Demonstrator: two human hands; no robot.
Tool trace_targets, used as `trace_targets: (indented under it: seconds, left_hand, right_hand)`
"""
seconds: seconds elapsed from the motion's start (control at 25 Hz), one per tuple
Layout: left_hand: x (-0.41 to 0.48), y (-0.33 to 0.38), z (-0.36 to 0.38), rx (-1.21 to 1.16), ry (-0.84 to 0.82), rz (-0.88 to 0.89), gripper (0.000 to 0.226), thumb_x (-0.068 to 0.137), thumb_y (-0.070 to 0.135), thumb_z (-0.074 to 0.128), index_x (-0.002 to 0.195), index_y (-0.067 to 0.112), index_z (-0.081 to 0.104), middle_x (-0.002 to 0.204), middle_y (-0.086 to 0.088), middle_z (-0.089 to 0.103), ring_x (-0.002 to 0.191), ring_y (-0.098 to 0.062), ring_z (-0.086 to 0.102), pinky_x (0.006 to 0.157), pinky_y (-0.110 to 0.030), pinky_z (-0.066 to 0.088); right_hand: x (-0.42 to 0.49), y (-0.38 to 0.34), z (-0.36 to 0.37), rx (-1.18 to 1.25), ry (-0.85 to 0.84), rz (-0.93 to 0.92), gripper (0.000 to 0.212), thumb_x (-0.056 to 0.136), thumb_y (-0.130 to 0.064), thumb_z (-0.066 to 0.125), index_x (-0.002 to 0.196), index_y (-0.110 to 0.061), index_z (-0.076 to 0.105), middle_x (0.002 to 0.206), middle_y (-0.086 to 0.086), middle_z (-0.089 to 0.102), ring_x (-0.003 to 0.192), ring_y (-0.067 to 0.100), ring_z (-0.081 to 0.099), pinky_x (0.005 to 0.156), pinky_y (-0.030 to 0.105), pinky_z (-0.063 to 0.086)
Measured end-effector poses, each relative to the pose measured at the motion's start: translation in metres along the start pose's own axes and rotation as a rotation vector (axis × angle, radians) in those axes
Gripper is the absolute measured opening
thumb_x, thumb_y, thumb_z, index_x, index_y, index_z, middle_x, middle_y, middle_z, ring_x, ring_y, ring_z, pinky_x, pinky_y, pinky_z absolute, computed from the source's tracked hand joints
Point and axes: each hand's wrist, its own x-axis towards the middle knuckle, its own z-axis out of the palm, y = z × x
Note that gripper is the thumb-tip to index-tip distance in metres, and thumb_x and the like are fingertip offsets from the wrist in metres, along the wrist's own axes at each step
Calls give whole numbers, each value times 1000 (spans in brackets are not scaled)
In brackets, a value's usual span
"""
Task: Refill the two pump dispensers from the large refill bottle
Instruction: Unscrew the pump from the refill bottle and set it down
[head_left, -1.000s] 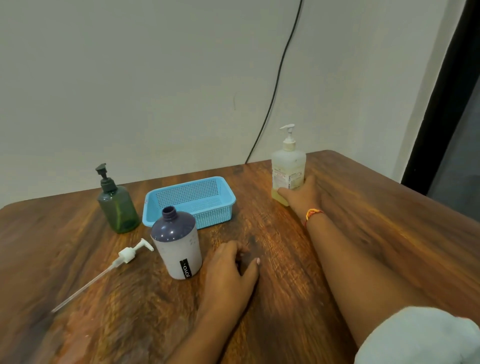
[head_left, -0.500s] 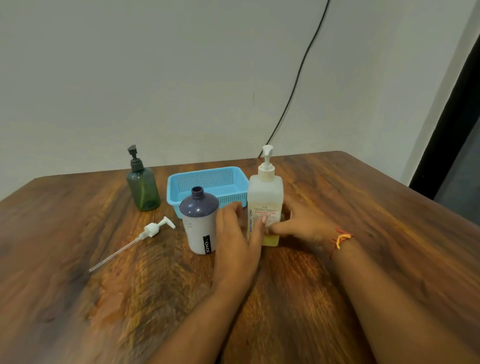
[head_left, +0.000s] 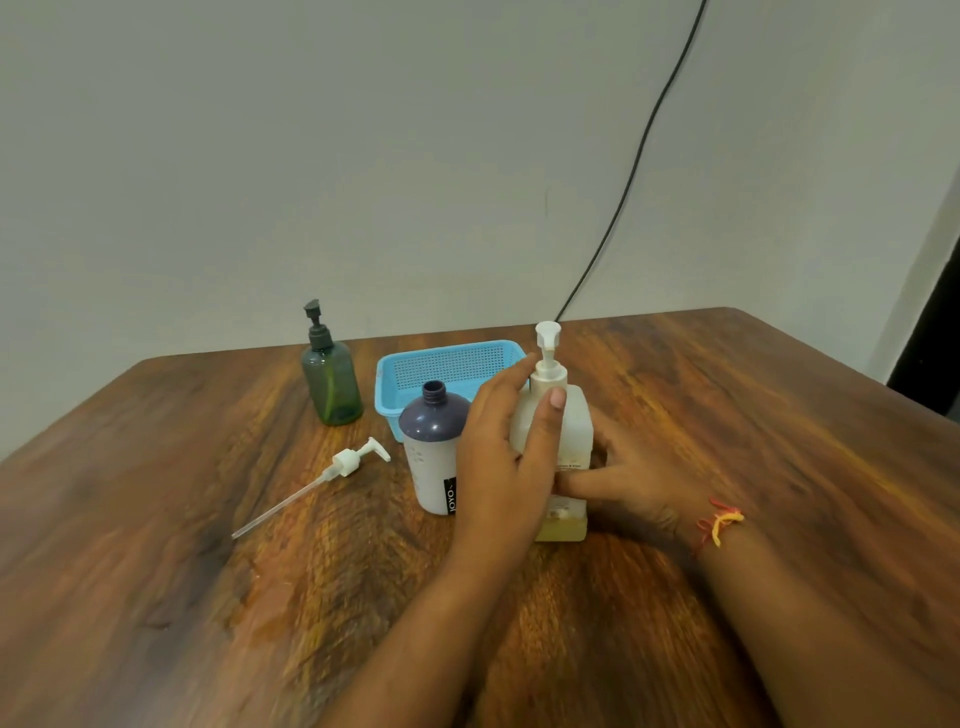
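While Both Hands Are Closed on the Refill Bottle, One Dispenser Is Found Uncapped

The large refill bottle (head_left: 563, 415) is observed upright on the wooden table (head_left: 727, 415), its white pump still fitted and a shallow layer of yellowish liquid visible at its base. The left hand (head_left: 506, 457) is wrapped around the bottle's upper body, fingers curled behind the shoulder and the thumb laid up the front face. The right hand (head_left: 631, 475) is pressed against the lower right side, its thumb laid across the label; a red and yellow thread is worn at that wrist.

Just left of the bottle, the white dispenser with a dark purple shoulder (head_left: 434, 452) is noted upright with its neck open. Its removed pump (head_left: 332, 470) is seen lying on the table further left, dip tube angled toward the near edge. The green dispenser (head_left: 332, 379) is recorded upright at the rear left, its dark pump fitted. A blue mesh basket (head_left: 447, 358) is positioned behind the purple-shouldered dispenser
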Motion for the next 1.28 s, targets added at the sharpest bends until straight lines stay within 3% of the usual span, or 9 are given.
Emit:
trace_targets:
  seconds: [0.2,0.4,0.64,0.84,1.0,1.28]
  left_hand:
    - [8,4,-5,-74,-42,-155,38,97,43,60,134,34,62,131,9,66,121,-12,64,97,-40,58]
    - [12,16,-6,-110,-51,-249,20,92,33,69,107,46,65,121,7,72,113,-14,69,91,-37,61]
    - [16,19,-1,-122,105,-252,29,80,24,83,106,28,72,102,10,77,98,-5,73,85,-30,62]
    - [20,24,9,17,135,-243,38,74,35,87,99,39,59,98,14,68,95,-5,67,82,-23,58]
    - [22,17,7,145,77,-190,31,72,51,83,91,43,61,109,8,68,103,-10,66,90,-38,59]
    - [16,19,2,-21,95,-244,26,85,26,79,104,27,62,106,7,71,101,-8,70,89,-43,61]
  right_hand:
    - [3,3,6,-102,57,-29,71,82,-7,82,137,-37,49,120,-10,72,111,16,70,91,44,60]
    - [3,5,4,-162,85,-45,70,78,-9,86,131,-41,52,114,-13,73,106,14,72,87,42,62]
    - [5,10,6,-195,142,-83,72,69,-19,89,128,-44,54,114,-8,73,102,16,73,83,45,62]
    - [4,10,8,-250,174,-91,77,60,-32,86,129,-42,54,111,-11,73,99,9,72,82,41,62]
    - [4,10,7,-248,172,-75,78,59,-33,85,130,-41,53,112,-11,73,99,9,72,81,40,63]
    - [4,8,6,-265,201,-85,78,58,-35,85,130,-39,56,109,-14,72,96,5,71,78,35,63]
